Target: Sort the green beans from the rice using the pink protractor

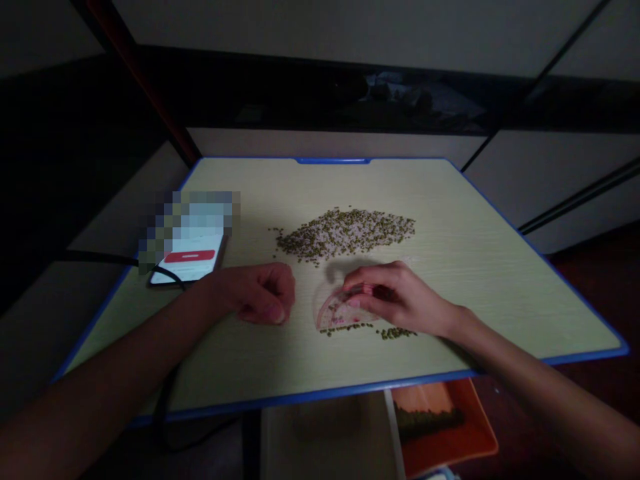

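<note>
My right hand (387, 297) pinches a clear, pinkish protractor (333, 313), which stands tilted with its straight edge down at the tabletop. Small green beans (345, 329) lie in a thin row along that edge. A little cluster of the same beans (399, 333) sits just right of the row, under my right hand. To the left, my left hand (265, 297) rests on the table as a loose fist, with nothing showing in its fingers. Beyond both hands spreads a pile of green beans mixed with pale grains (350, 233).
A blue-edged folding table (280, 373) carries everything. On its left side lies a lit phone (193, 233), with a black cable (167, 272) crossing near it. Below the front edge are a pale bin (325, 433) and an orange container (450, 443) holding a dark green heap.
</note>
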Action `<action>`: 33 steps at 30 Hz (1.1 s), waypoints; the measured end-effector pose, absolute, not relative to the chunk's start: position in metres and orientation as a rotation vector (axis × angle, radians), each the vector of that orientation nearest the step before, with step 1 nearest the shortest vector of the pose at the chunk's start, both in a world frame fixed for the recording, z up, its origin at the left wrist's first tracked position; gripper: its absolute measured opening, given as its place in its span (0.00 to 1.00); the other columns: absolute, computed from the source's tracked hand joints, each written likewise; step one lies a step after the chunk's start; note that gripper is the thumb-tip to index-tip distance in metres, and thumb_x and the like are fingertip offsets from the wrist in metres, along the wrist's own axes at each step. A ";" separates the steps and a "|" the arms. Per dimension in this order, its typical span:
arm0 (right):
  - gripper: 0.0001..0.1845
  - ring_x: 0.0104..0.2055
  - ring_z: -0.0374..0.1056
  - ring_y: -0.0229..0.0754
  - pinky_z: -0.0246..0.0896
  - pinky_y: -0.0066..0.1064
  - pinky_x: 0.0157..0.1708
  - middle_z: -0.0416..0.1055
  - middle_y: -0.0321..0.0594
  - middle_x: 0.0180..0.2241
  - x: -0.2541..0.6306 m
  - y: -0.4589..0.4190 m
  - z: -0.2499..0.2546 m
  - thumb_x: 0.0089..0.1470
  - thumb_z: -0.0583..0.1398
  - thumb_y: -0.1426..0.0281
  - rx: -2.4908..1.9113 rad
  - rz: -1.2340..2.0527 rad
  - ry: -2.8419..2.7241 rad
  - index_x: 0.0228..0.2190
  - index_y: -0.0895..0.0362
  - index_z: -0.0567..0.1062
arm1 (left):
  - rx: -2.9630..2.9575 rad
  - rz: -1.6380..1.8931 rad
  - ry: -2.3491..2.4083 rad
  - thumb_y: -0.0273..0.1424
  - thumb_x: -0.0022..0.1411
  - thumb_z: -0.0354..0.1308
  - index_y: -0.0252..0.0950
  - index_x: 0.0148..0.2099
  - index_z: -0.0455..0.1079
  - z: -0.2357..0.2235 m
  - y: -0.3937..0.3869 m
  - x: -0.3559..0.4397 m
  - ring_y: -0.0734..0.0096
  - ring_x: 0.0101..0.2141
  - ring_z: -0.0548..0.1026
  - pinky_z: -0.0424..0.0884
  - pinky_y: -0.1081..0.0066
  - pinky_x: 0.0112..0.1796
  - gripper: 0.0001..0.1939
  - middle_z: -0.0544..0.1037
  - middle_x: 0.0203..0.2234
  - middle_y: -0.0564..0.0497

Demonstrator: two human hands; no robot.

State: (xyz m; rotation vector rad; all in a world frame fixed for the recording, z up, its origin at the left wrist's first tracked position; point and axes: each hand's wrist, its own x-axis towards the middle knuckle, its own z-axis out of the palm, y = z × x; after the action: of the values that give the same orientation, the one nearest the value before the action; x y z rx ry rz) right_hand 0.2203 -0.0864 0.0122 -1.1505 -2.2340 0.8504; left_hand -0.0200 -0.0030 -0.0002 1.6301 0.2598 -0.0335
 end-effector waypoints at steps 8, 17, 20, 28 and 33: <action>0.12 0.25 0.62 0.34 0.54 0.27 0.25 0.71 0.40 0.27 0.226 -0.082 0.012 0.56 0.56 0.66 -0.991 0.874 -2.360 0.36 0.61 0.74 | 1.498 -0.195 0.219 0.44 0.49 0.59 0.36 0.12 0.59 0.009 0.000 -0.024 0.81 0.08 0.53 0.49 0.77 0.10 0.23 0.57 0.05 0.56; 0.10 0.33 0.67 0.35 0.59 0.26 0.32 0.72 0.42 0.32 0.231 -0.080 0.018 0.55 0.56 0.71 -0.844 0.940 -2.419 0.38 0.61 0.74 | 1.476 -0.078 0.281 0.44 0.47 0.61 0.34 0.14 0.60 0.010 -0.007 -0.024 0.83 0.08 0.52 0.48 0.80 0.09 0.22 0.58 0.07 0.56; 0.09 0.29 0.66 0.33 0.59 0.24 0.27 0.72 0.39 0.29 0.236 -0.083 0.022 0.55 0.57 0.69 -0.904 0.974 -2.355 0.37 0.60 0.74 | 1.426 -0.163 0.279 0.45 0.48 0.60 0.34 0.14 0.59 0.011 -0.007 -0.023 0.84 0.08 0.51 0.46 0.80 0.08 0.23 0.57 0.07 0.57; 0.07 0.33 0.72 0.37 0.67 0.25 0.31 0.77 0.37 0.33 0.248 -0.150 0.041 0.51 0.61 0.72 -1.334 0.447 -1.836 0.35 0.53 0.75 | 1.408 -0.240 0.242 0.45 0.48 0.60 0.35 0.15 0.60 0.009 -0.001 -0.019 0.83 0.07 0.53 0.47 0.80 0.09 0.22 0.58 0.06 0.57; 0.19 0.37 0.74 0.43 0.72 0.30 0.35 0.77 0.37 0.39 0.216 -0.216 0.019 0.53 0.57 0.77 -1.522 0.296 -1.580 0.45 0.48 0.72 | 1.416 -0.250 0.227 0.44 0.49 0.59 0.34 0.14 0.59 0.009 0.001 -0.019 0.83 0.07 0.52 0.44 0.78 0.09 0.23 0.57 0.05 0.57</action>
State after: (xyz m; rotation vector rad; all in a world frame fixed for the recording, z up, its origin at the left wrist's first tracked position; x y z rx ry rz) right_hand 0.2163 -0.2160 0.0189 -1.5220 -1.5801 0.2961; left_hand -0.0194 0.0005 0.0087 1.4159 0.2274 -0.2498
